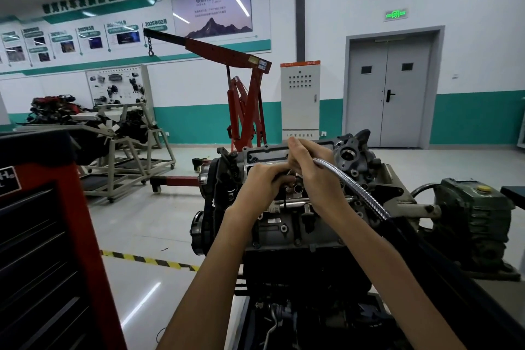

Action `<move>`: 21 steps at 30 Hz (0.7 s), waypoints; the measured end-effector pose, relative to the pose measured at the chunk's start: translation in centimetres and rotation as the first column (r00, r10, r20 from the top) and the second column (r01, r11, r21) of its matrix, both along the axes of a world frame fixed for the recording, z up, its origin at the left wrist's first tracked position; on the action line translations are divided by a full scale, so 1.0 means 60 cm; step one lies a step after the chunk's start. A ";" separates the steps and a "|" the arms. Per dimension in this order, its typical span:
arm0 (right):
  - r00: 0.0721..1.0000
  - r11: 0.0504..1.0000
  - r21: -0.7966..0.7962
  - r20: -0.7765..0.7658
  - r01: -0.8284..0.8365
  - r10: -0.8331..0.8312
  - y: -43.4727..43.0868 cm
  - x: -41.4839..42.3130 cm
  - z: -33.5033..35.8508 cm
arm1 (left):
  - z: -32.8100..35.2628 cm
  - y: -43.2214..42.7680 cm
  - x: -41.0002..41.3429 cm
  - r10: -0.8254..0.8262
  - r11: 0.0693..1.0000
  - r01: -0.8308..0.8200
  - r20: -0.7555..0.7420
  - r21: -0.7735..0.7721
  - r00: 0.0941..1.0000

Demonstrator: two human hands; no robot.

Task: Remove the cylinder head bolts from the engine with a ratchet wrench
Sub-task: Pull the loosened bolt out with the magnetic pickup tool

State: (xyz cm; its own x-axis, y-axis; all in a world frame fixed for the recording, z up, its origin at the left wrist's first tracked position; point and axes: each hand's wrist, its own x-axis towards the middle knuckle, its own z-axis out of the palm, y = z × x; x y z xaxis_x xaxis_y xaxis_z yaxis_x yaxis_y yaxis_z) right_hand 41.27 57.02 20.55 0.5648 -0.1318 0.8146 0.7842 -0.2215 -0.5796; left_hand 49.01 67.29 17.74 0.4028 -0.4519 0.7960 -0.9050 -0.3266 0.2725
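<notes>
The engine (287, 230) stands on its stand in front of me, cylinder head facing up. My left hand (262, 183) is curled over the top of the head, fingers closed round something small that I cannot make out. My right hand (308, 167) grips the end of a flexible chrome shaft (349, 183), which curves down to the right into a black handle. The two hands touch above the head. No ratchet wrench or bolt shows clearly; the shaft's tip is hidden by my fingers.
A red tool cabinet (48, 236) stands close on my left. A red engine crane (241, 99) is behind the engine, other engines on stands (113, 136) at far left. A green gearbox (471, 219) sits at right. Yellow-black floor tape (147, 260) runs below left.
</notes>
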 end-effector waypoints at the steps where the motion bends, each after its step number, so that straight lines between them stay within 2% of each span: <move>1: 1.000 1.000 -0.005 -0.009 -0.005 0.004 0.000 -0.001 0.001 | 0.004 0.001 -0.003 -0.013 1.000 0.013 0.017 -0.013 1.000; 4: 0.999 1.000 0.005 -0.035 -0.008 0.008 0.003 -0.005 0.003 | 0.014 0.001 -0.013 -0.031 0.999 0.032 0.037 -0.037 0.999; 8: 1.000 0.999 -0.040 0.020 0.018 -0.018 0.005 -0.020 0.008 | 0.014 -0.001 -0.027 -0.076 0.989 0.080 0.037 -0.123 0.996; 11: 0.996 0.996 -0.069 0.082 0.053 -0.048 0.001 -0.038 0.012 | 0.001 0.009 -0.024 -0.096 0.971 0.071 -0.104 -0.230 0.990; 13: 0.991 0.996 -0.058 0.118 0.069 -0.062 -0.002 -0.051 0.016 | -0.020 0.018 -0.011 -0.031 0.962 -0.027 -0.208 -0.270 0.978; 17: 0.986 0.999 -0.021 0.162 0.034 -0.031 -0.004 -0.074 0.020 | -0.063 0.016 0.014 0.176 0.942 -0.275 -0.415 -0.191 0.893; 21: 0.974 1.000 -0.029 0.228 -0.001 0.008 -0.003 -0.096 0.025 | -0.081 -0.018 0.027 0.233 0.946 -0.313 -0.488 -0.088 0.841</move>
State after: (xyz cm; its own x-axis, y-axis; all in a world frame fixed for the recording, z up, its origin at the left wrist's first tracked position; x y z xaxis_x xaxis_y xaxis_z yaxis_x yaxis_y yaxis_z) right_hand 35.53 56.83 22.02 0.3647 -0.1042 0.9253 0.8958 -0.2317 -0.3792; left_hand 50.62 66.24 12.89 0.8310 -0.1528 0.5348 -0.5391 -0.4579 0.7069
